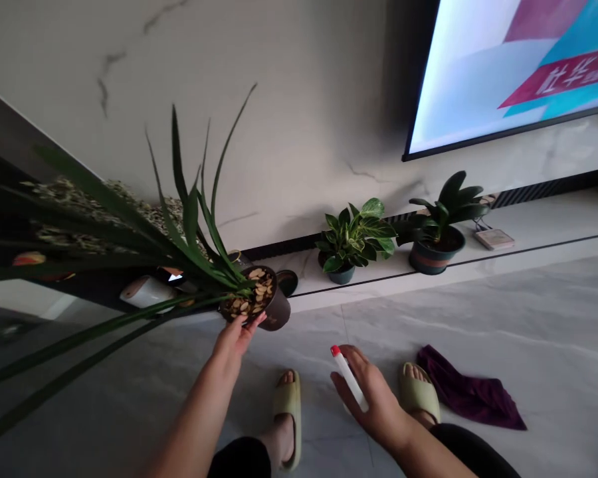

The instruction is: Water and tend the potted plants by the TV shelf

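Note:
My left hand (236, 337) is closed on the near rim of a dark brown flowerpot (278, 312). The pot tilts to the left, and tan bark-like pieces (260, 289) cover the soil. Long strap-shaped leaves (179, 245) fan out from it to the left and upward. Just behind the pot, a round dark saucer (287, 283) sits on the ledge. Over the floor, right of the pot and apart from it, my right hand (371, 392) grips a slim white bottle with a red top (349, 380) between thumb and fingers.
A variegated plant (353, 242) and a broad-leaved potted plant (438, 219) stand on the white ledge (538, 229), near a small flat box (494, 239). A lit television (513, 73) hangs above. A purple cloth (471, 392) lies on the floor beside my right slipper (419, 395).

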`<state>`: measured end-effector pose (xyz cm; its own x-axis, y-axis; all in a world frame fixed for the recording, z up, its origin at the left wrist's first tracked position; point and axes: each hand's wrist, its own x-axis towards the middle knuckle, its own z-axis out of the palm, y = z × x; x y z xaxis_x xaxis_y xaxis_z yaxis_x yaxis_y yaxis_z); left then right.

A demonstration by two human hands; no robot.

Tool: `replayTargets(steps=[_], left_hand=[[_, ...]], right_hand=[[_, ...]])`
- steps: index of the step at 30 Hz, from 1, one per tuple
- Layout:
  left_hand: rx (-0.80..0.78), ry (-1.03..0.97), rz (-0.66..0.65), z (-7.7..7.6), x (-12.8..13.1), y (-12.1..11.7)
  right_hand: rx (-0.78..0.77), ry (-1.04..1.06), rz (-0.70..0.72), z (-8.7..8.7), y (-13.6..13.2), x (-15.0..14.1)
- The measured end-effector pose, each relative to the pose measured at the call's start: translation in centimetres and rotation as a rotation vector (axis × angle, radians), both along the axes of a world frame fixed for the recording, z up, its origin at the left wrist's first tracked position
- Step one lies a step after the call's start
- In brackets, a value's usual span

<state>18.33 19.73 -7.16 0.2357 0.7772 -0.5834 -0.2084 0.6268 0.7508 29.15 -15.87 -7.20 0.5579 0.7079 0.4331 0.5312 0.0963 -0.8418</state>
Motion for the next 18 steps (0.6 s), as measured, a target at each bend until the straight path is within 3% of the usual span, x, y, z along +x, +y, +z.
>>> replayTargets(steps=[3,7,14,18], left_hand=[[0.012,0.06,0.002,-1.1,-1.7,-3.4],[0.012,0.107,0.01,-3.9,-2.7,-7.4],[-0.037,0.115,-0.02,-10.8,-1.9,-12.5],[-0.055,0.099,-0.052,-14.9,-0.9,-14.4]], right_hand=[[0.045,0.017,-0.041,-0.3,-0.7,0.5],[0.059,0.03,-0.096,-0.4,-1.6,1.4],[0.067,0.065,-0.231,-1.5,-2.8,2.6],[0.029,0.071,-0.222,-1.5,-3.1,3.1]])
